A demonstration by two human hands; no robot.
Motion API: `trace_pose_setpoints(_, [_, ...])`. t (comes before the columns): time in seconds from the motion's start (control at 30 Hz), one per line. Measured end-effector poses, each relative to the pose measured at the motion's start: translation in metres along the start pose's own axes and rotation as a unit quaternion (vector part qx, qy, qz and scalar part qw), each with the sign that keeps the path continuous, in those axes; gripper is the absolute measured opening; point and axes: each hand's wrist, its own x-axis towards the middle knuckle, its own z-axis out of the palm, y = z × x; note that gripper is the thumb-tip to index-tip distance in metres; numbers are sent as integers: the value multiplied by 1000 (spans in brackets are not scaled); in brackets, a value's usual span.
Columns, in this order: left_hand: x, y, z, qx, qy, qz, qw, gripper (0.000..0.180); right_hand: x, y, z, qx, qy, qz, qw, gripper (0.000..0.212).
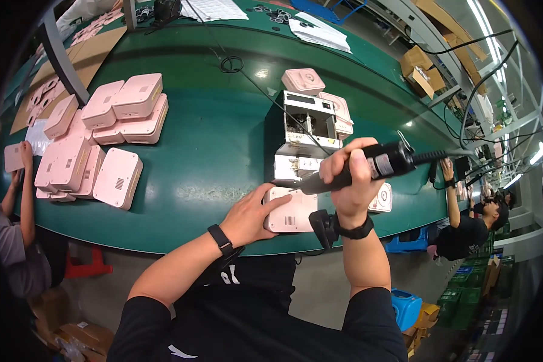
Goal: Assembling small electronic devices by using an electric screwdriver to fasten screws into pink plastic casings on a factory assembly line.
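A pink plastic housing (294,218) with rounded corners and a slotted vent lies flat at the table's near edge. My left hand (246,215) grips its left side, thumb and fingers around the corner and along the top. My right hand (351,175) is wrapped round a black electric screwdriver (377,166), its cord leading off to the right. The screwdriver is tilted, its tip low over the housing's upper edge near my left fingers; whether it touches a screw cannot be made out.
A black and silver machine with an open top (304,123) stands just beyond the housing. More pink housings (118,178) are piled at the left. Pink parts with round openings (303,81) lie around the machine. A cable (256,84) crosses the green table (205,151). Co-workers sit at both sides.
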Motion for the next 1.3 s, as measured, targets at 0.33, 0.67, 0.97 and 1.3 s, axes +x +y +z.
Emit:
trace_pose_setpoints(0.33, [1, -9, 0, -10, 10, 25, 1000, 80, -12, 21, 26, 18, -44, 18, 999, 20])
trace_pose_setpoints(0.67, [7, -10, 12, -47, 21, 51, 997, 76, -30, 27, 13, 46, -23, 38, 998, 16])
trace_pose_setpoints(0.97, [-18, -5, -25, 16, 24, -3, 1000, 74, -6, -9, 12, -3, 27, -59, 998, 14])
trace_pose_setpoints(1.3, [-18, -9, -32, 23, 1, -28, 999, 77, 24, 10, -17, -81, 58, -32, 995, 10])
